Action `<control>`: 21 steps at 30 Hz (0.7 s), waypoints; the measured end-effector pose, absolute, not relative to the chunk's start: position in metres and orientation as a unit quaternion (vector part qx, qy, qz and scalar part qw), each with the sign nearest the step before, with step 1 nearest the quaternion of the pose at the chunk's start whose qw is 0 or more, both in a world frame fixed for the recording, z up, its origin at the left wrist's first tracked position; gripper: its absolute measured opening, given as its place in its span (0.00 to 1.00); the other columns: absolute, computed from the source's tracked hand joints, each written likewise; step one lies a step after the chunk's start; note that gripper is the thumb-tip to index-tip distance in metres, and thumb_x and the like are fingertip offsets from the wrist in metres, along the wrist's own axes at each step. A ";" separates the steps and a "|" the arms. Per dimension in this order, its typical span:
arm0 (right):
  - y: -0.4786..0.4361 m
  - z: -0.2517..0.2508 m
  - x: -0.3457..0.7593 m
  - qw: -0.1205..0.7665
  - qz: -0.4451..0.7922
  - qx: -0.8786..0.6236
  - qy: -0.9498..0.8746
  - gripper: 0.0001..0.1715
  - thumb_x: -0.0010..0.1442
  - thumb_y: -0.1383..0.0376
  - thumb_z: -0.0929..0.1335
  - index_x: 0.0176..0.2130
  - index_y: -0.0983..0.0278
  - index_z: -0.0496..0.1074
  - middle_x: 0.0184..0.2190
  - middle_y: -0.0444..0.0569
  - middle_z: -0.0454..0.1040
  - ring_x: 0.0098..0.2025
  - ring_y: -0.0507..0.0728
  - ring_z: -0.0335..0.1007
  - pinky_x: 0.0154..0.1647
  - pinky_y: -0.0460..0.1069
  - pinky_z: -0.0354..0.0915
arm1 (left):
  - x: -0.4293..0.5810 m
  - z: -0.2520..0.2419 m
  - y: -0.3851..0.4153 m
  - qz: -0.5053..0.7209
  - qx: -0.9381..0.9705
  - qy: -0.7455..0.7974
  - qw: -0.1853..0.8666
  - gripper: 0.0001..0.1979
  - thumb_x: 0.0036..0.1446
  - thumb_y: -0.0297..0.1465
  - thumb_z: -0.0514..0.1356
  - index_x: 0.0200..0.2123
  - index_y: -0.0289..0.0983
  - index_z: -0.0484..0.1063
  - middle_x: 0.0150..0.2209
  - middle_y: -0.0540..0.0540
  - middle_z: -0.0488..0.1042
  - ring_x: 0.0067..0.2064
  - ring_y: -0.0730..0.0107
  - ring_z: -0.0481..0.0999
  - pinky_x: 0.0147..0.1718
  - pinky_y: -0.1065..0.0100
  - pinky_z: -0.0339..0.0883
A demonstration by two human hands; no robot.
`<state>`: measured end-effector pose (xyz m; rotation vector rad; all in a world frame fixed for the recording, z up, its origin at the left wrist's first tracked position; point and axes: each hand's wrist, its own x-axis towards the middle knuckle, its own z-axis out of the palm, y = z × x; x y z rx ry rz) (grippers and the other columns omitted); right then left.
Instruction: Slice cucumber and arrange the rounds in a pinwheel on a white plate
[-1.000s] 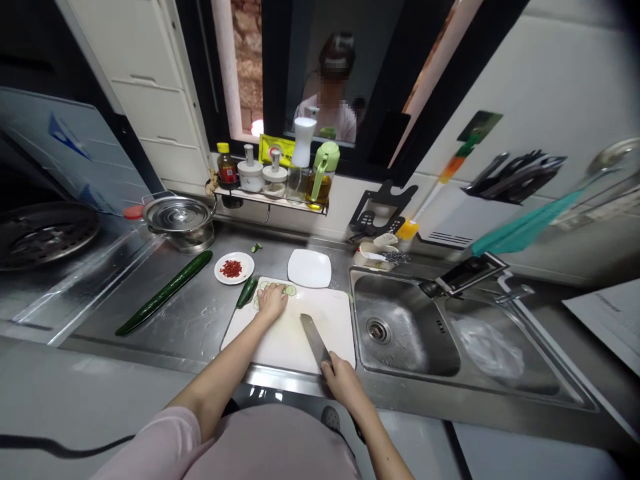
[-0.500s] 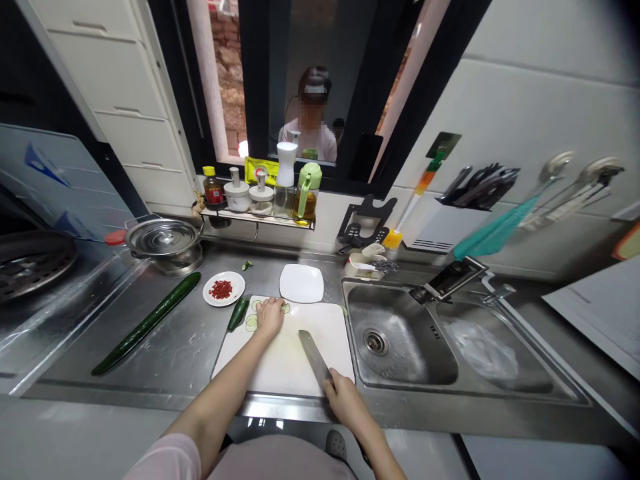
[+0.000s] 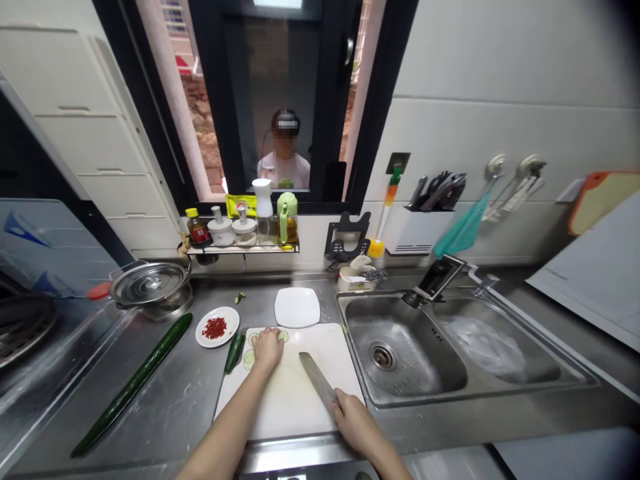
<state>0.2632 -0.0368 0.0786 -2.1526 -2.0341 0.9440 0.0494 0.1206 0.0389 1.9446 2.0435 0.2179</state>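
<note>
My left hand (image 3: pixel 269 347) is at the far left of the white cutting board (image 3: pixel 295 407), its curled fingers pressed down on cucumber slices. Pale green cucumber slices (image 3: pixel 249 360) show beside the fingers; those beneath the hand are hidden. In my right hand (image 3: pixel 353 419) is the handle of a kitchen knife (image 3: pixel 317 379), its blade lying slanted over the right half of the board and pointing away from me. A cut piece of cucumber (image 3: pixel 235 353) rests at the board's left edge. Further left, a long whole cucumber (image 3: pixel 135 383) lies on the steel counter.
A plate of chopped red pieces (image 3: pixel 234 323) and an empty white plate (image 3: pixel 297 307) stand behind the board. The sink (image 3: pixel 410 353) is to the right, with a plastic bag in its second basin. A lidded pot (image 3: pixel 155 290) stands left; a condiment rack (image 3: pixel 245 249) hangs below the window.
The camera view has tilted upward, so the counter sits lower in the picture. Both hands keep nearly the same places over the board, left on the slices, right holding the knife.
</note>
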 end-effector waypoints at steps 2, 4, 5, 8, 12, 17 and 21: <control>-0.039 0.078 0.264 0.018 0.303 -0.691 -0.656 0.17 0.63 0.65 0.57 0.47 0.65 0.69 0.43 0.57 0.76 0.48 0.59 0.72 0.43 0.47 0.58 | 0.052 0.040 0.121 0.066 0.679 0.715 0.151 0.16 0.58 0.32 0.53 0.48 0.41 0.74 0.49 0.38 0.73 0.52 0.53 0.70 0.50 0.55 0.52; -0.042 0.078 0.264 0.018 0.304 -0.692 -0.655 0.16 0.63 0.65 0.58 0.45 0.64 0.70 0.43 0.57 0.77 0.47 0.59 0.72 0.42 0.47 0.58 | 0.053 0.040 0.120 0.060 0.682 0.714 0.148 0.16 0.58 0.32 0.52 0.48 0.40 0.73 0.49 0.38 0.73 0.52 0.54 0.69 0.50 0.55 0.52; -0.043 0.078 0.264 0.019 0.304 -0.694 -0.653 0.16 0.63 0.65 0.58 0.45 0.64 0.70 0.43 0.57 0.77 0.47 0.59 0.72 0.41 0.48 0.58 | 0.053 0.041 0.120 0.059 0.684 0.712 0.146 0.16 0.59 0.31 0.52 0.48 0.40 0.73 0.49 0.38 0.73 0.52 0.54 0.69 0.50 0.55 0.52; -0.047 0.076 0.265 0.023 0.303 -0.701 -0.646 0.16 0.63 0.65 0.58 0.45 0.64 0.70 0.43 0.57 0.76 0.47 0.60 0.72 0.42 0.48 0.58 | 0.054 0.041 0.119 0.066 0.688 0.709 0.141 0.15 0.59 0.30 0.52 0.46 0.41 0.73 0.49 0.39 0.73 0.52 0.55 0.69 0.49 0.56 0.52; -0.048 0.072 0.265 0.038 0.305 -0.702 -0.642 0.17 0.63 0.65 0.58 0.46 0.64 0.70 0.44 0.57 0.76 0.48 0.60 0.72 0.44 0.48 0.59 | 0.055 0.039 0.120 0.090 0.685 0.710 0.139 0.12 0.58 0.29 0.54 0.42 0.42 0.73 0.47 0.42 0.74 0.51 0.57 0.69 0.48 0.58 0.52; -0.044 0.069 0.264 0.042 0.297 -0.699 -0.649 0.17 0.62 0.65 0.58 0.45 0.65 0.71 0.43 0.58 0.76 0.47 0.60 0.72 0.43 0.48 0.59 | 0.055 0.038 0.119 0.122 0.688 0.699 0.150 0.09 0.59 0.28 0.52 0.36 0.41 0.72 0.41 0.45 0.76 0.47 0.59 0.71 0.45 0.60 0.52; -0.040 0.074 0.261 0.031 0.301 -0.693 -0.655 0.16 0.61 0.65 0.58 0.43 0.65 0.71 0.42 0.57 0.76 0.44 0.60 0.73 0.39 0.48 0.58 | 0.055 0.044 0.115 0.167 0.676 0.700 0.158 0.08 0.59 0.29 0.52 0.35 0.41 0.72 0.40 0.46 0.77 0.46 0.59 0.72 0.45 0.60 0.52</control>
